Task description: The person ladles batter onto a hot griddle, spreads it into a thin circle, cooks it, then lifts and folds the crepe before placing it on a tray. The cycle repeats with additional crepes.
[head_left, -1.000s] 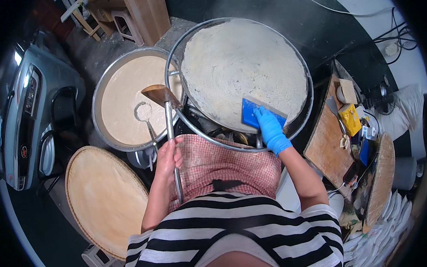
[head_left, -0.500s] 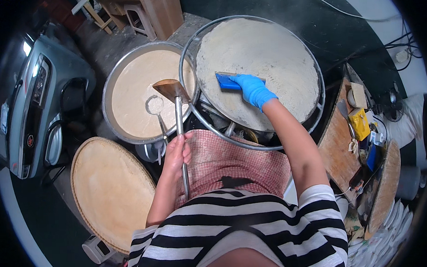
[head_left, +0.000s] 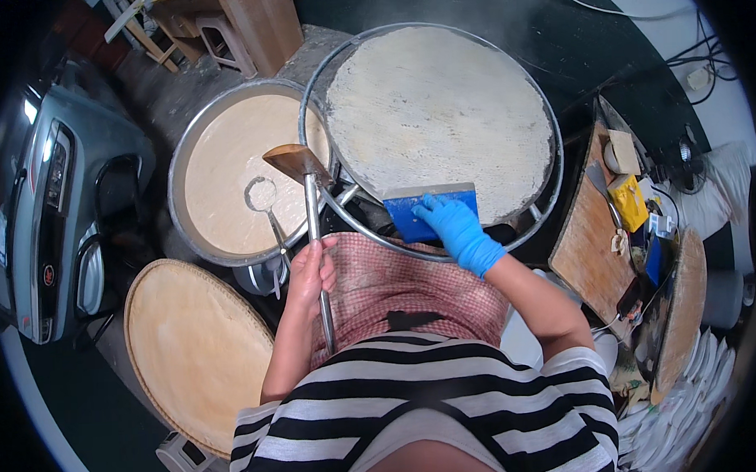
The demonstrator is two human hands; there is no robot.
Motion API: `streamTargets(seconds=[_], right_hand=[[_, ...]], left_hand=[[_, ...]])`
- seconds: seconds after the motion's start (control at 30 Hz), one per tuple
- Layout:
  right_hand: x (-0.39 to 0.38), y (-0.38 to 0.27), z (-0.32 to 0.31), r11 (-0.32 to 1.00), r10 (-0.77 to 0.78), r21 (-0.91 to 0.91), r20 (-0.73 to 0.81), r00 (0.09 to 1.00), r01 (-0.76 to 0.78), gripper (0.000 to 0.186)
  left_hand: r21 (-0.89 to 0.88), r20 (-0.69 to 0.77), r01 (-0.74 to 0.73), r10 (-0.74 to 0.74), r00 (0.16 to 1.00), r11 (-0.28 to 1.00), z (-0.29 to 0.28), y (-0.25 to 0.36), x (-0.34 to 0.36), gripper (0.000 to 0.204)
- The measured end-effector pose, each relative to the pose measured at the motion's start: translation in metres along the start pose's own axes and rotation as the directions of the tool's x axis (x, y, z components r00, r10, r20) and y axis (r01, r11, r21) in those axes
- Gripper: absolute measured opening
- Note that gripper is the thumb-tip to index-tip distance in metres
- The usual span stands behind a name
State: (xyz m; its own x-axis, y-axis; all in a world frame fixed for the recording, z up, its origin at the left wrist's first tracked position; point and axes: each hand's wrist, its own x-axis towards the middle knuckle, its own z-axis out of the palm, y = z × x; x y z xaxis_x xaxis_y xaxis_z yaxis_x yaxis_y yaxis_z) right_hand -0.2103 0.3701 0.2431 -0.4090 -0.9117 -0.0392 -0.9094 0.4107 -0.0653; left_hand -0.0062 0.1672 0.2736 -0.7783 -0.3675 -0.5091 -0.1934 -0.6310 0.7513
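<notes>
— Changed? 
— Pulled back: gloved right hand (head_left: 461, 231), fingers flat on blue scraper (head_left: 431, 209), now at griddle (head_left: 437, 121) near rim, frame centre.
— Left hand (head_left: 311, 272)? 
— Wrapped round metal spatula (head_left: 309, 213), unmoved.

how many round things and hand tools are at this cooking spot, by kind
Round griddle spread with pale batter: 1
Round metal basin of batter: 1
Round woven tray: 1
Long metal spatula in the bare left hand: 1
Blue flat scraper under the gloved right hand: 1
Small ladle in the basin: 1
Total: 6
</notes>
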Motion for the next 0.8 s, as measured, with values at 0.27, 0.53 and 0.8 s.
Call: streamTargets(seconds=[0.27, 0.53, 0.8], right_hand=[[-0.051, -0.009, -0.022, 0.986, 0.119, 0.116, 0.023, 0.993, -0.121, 0.035], [-0.059, -0.015, 0.017, 0.946, 0.320, 0.046, 0.029, 0.947, -0.321, 0.041], [-0.051, -0.014, -0.006, 0.976, 0.193, 0.134, -0.183, 0.964, -0.170, 0.037]], left_hand=[[0.036, 0.007, -0.017, 0.017, 1.000, 0.999, 0.006, 0.000, -0.003, 0.037], [0.037, 0.046, 0.007, -0.009, 0.999, 0.999, 0.010, -0.004, 0.000, 0.035], [-0.028, 0.156, 0.022, -0.018, 0.988, 0.999, 0.005, -0.005, -0.002, 0.037]])
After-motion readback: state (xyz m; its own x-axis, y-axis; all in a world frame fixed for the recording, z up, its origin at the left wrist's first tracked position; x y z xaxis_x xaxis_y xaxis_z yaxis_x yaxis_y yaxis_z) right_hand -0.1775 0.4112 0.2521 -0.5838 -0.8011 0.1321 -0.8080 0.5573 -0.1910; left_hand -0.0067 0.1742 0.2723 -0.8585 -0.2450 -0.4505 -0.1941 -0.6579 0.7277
